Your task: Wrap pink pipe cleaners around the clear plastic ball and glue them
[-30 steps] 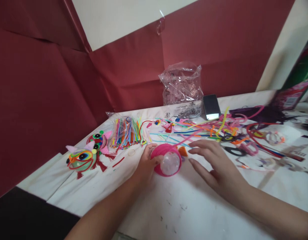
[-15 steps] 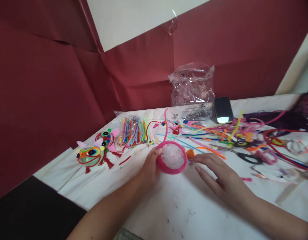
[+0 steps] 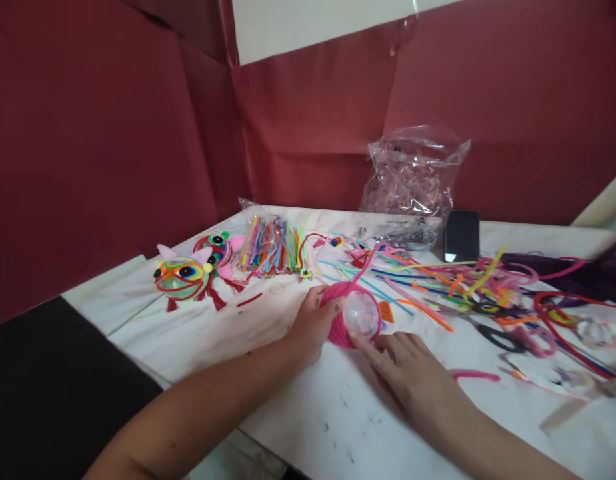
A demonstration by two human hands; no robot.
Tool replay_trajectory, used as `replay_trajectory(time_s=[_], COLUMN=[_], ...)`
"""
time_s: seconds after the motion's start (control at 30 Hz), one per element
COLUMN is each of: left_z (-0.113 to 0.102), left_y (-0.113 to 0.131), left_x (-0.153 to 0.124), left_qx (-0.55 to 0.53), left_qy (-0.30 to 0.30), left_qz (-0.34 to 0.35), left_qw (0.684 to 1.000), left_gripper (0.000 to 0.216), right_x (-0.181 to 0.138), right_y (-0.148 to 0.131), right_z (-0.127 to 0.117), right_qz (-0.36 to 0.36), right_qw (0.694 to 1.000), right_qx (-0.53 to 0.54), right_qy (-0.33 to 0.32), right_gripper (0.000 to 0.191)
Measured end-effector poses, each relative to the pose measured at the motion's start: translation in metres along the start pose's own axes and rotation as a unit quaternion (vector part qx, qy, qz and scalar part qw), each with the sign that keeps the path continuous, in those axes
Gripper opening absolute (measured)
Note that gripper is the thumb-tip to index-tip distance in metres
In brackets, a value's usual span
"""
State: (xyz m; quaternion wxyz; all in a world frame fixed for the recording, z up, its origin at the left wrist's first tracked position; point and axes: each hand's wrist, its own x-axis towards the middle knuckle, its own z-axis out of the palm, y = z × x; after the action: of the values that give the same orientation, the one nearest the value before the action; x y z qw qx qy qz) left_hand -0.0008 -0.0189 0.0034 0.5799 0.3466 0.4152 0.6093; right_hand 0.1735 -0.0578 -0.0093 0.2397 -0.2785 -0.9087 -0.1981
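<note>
My left hand (image 3: pixel 313 327) is closed around the left side of a clear ball (image 3: pixel 361 315) wrapped in pink pipe cleaner (image 3: pixel 335 327), its thumb lying across the coils. One pink end sticks up from the top of the wrapping. The unwrapped clear part faces right and toward me. At the ball's lower edge, the outstretched index finger of my right hand (image 3: pixel 398 360) touches it; the other fingers are loosely bent and hold nothing that I can see. Just behind the ball lies a small orange coiled piece (image 3: pixel 385 311).
Two decorated animal heads (image 3: pixel 183 277) stand at left, beside a bag of colourful pipe cleaners (image 3: pixel 275 247). Loose pipe cleaners and scissors (image 3: pixel 498 337) cover the right side. A phone (image 3: pixel 462 237) and a clear plastic bag (image 3: pixel 415 180) are at the back.
My right hand has moved left from beside the ball to its lower edge, the index finger now touching it. The ball has turned to the right, and my left thumb reaches further over it.
</note>
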Motion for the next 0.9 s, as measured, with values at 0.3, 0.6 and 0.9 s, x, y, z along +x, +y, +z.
replay_trajectory(time_s=[0.3, 0.6, 0.9], left_z=[0.004, -0.004, -0.004], left_y=[0.001, 0.002, 0.003], left_x=[-0.006, 0.005, 0.006], left_qx=[0.003, -0.016, -0.022], left_qy=[-0.005, 0.0, -0.007], left_qz=[0.008, -0.005, 0.001], left_qw=[1.0, 1.0, 1.0], left_gripper=[0.045, 0.038, 0.037], right_x=[0.003, -0.006, -0.002], right_y=[-0.003, 0.011, 0.016], right_z=[-0.004, -0.014, -0.021], right_qz=[0.008, 0.164, 0.166], right_qw=[0.998, 0.952, 0.948], right_qx=[0.042, 0.233, 0.253], right_qy=[0.041, 0.111, 0.102], right_gripper=[0.032, 0.011, 0.012])
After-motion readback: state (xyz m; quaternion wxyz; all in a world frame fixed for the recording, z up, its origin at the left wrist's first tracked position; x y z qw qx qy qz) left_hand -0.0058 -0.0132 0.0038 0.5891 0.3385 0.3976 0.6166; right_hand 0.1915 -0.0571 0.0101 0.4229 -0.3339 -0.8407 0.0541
